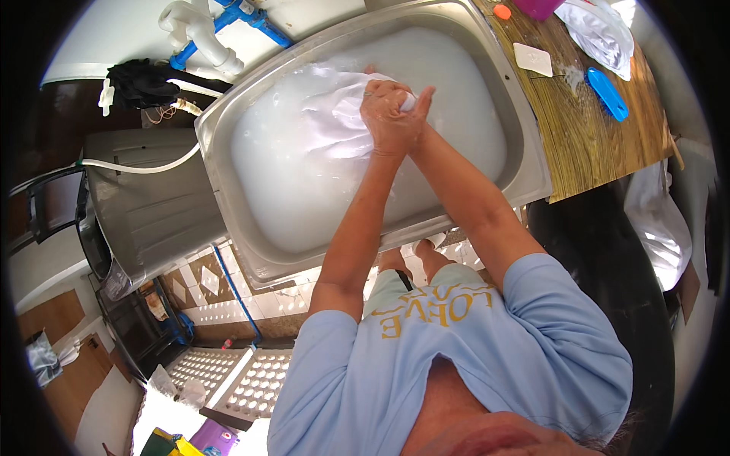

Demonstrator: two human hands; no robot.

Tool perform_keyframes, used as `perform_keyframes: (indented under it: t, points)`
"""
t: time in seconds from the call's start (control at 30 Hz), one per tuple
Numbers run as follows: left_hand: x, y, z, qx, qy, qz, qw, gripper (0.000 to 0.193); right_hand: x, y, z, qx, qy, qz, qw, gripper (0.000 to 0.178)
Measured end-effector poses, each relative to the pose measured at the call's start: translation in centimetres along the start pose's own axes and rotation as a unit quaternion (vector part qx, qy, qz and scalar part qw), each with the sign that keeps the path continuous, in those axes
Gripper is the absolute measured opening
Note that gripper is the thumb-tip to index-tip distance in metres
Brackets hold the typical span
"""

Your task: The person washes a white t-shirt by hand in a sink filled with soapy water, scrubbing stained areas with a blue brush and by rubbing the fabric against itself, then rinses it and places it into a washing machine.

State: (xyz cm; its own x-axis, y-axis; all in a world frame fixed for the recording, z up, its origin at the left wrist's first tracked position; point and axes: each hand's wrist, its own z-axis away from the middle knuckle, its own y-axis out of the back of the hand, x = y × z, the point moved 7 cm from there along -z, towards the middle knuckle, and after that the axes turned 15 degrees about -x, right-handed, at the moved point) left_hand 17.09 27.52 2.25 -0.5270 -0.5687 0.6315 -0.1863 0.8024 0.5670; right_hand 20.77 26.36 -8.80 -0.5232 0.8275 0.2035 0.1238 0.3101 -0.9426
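Note:
A wet white cloth point(338, 118) is half sunk in cloudy, soapy water in a steel sink point(525, 144). My left hand point(385, 120) is closed on the cloth's right end, just above the water. Against it presses my right hand point(418, 121), its thumb raised, with a bunched white bit of cloth showing between the two hands. The right hand's fingers are mostly hidden behind the left hand and the cloth. The lower part of the cloth fades into the murky water.
Right of the sink, a wooden counter point(585, 144) holds a pale soap bar point(533, 59), a blue scrub brush point(606, 94), an orange cap point(502, 11) and a white bag point(601, 34). A grey washing machine point(152, 205) stands left. Pipes point(201, 34) run behind.

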Motion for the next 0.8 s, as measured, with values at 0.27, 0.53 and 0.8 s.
perform_keyframes:
  t: [0.27, 0.53, 0.8]
  points:
    - [-6.0, 2.2, -2.3, 0.046, 0.115, -0.015, 0.992, 0.032, 1.1, 1.7, -0.7, -0.009, -0.045, 0.079, 0.996, 0.033]
    - [-15.6, 6.4, 1.5, 0.076, 0.294, 0.145, 0.942, 0.034, 1.1, -2.0, 1.3, 0.385, -0.049, 0.339, 0.857, 0.053]
    - [0.1, -0.7, 0.7, -0.023, 0.066, 0.163, 0.984, 0.031, -1.0, -0.3, 1.0, -0.123, 0.035, 0.112, 0.985, 0.027]
